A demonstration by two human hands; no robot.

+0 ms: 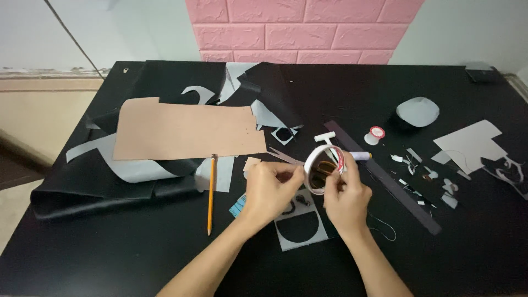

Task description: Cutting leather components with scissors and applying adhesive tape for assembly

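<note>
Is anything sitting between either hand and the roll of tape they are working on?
Nothing visible. The left hand and right hand both already touch the white tape roll, held above the black table. The pencil lies off to the left, apart.

Black table (137, 258) filling most of view, matte, evenly lit, no hard shadows. Behind it, pale wall (467, 27) with pink brick-pattern panel (300, 27) at centre. At left, beige ledge (44, 110) below a chipped edge; thin dark cable (71, 36) running diagonally across wall.
</note>
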